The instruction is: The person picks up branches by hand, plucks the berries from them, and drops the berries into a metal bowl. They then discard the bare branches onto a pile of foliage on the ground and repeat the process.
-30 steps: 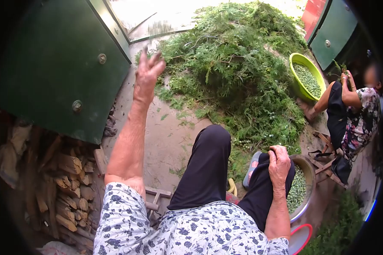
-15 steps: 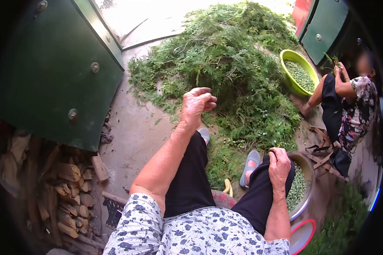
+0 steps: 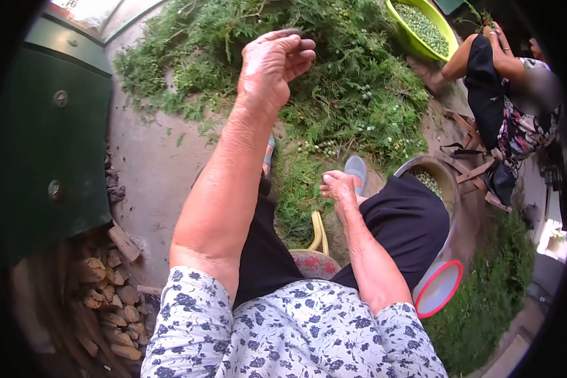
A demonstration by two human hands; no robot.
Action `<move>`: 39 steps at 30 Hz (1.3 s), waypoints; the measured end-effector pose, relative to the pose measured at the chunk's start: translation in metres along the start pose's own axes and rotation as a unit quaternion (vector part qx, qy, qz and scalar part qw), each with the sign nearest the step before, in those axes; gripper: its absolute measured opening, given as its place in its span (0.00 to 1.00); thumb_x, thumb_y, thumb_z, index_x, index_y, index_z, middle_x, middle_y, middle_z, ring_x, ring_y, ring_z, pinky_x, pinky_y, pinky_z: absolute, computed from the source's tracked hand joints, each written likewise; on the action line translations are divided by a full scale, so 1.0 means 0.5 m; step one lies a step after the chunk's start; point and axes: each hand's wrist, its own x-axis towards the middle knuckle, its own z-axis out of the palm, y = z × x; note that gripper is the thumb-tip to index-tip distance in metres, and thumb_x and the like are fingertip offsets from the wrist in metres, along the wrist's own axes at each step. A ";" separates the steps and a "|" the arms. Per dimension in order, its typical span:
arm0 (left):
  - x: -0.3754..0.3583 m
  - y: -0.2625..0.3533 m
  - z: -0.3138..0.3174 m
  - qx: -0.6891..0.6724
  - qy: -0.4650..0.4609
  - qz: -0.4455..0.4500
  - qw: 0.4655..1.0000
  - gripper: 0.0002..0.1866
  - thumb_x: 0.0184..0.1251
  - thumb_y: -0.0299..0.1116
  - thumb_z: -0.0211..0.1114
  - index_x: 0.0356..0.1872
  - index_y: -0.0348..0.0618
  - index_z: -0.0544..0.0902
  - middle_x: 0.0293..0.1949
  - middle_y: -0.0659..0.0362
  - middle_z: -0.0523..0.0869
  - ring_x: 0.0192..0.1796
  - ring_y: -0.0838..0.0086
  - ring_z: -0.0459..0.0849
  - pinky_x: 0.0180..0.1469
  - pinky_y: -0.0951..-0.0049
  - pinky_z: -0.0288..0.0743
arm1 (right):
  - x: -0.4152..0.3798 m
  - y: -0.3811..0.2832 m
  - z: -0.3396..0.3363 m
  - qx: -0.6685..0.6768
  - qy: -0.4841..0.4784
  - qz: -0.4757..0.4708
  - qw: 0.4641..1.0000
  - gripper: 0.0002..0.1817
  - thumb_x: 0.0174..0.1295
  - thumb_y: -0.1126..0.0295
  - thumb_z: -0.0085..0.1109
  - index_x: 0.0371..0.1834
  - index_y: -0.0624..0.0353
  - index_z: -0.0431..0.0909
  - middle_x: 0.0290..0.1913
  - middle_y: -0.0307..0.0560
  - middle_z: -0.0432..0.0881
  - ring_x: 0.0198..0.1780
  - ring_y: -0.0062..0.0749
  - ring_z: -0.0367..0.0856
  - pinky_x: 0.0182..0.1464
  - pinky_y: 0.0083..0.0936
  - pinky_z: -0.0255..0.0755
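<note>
My left hand (image 3: 276,63) reaches forward over a big heap of green conifer branches (image 3: 353,82). Its fingers are loosely bent, slightly apart, and nothing shows in them. Between my knees, my right hand (image 3: 339,189) hovers near a grey shoe (image 3: 355,171). Its fingers are curled together, and whatever they may hold is hidden. Beside my right leg stands a metal basin (image 3: 452,220) with small pale-green cones or berries (image 3: 427,179), partly covered by my knee.
A seated person (image 3: 504,82) at the right holds a green sprig (image 3: 480,17). Near them is a yellow-green tub (image 3: 416,45) of green pieces. A red-rimmed container (image 3: 440,288) lies by my hip, with greenery (image 3: 485,309) beyond. Firewood (image 3: 116,302) and a green metal door (image 3: 50,164) are at left.
My right hand has left my knee and moved inward between my legs. My left hand stretches farther out over the branches. The view has tilted downward.
</note>
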 end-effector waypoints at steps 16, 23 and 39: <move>0.025 0.034 -0.074 -0.101 0.021 -0.055 0.993 0.08 0.63 0.24 0.59 0.41 0.32 0.78 0.37 0.54 0.83 0.35 0.72 0.82 0.43 0.68 0.77 | 0.270 0.069 0.049 -0.008 0.121 -0.058 0.991 0.12 0.63 0.76 0.47 0.46 0.63 0.78 0.40 0.44 0.80 0.29 0.22 0.80 0.25 0.17 0.74; 0.009 0.037 -0.093 -0.131 0.060 -0.033 0.989 0.07 0.63 0.23 0.59 0.41 0.32 0.78 0.36 0.54 0.83 0.34 0.73 0.82 0.42 0.68 0.77 | 0.426 0.021 0.131 -0.150 0.197 -0.247 0.937 0.21 0.54 0.80 0.54 0.54 0.65 0.71 0.47 0.57 0.76 0.25 0.37 0.81 0.33 0.28 0.77; -0.066 0.056 -0.135 -0.148 0.117 -0.040 0.981 0.13 0.70 0.27 0.50 0.52 0.31 0.72 0.38 0.55 0.82 0.32 0.77 0.78 0.42 0.71 0.73 | 0.387 -0.018 0.281 -0.265 0.077 -0.382 0.882 0.16 0.54 0.81 0.45 0.44 0.59 0.79 0.53 0.55 0.75 0.48 0.52 0.78 0.50 0.37 0.73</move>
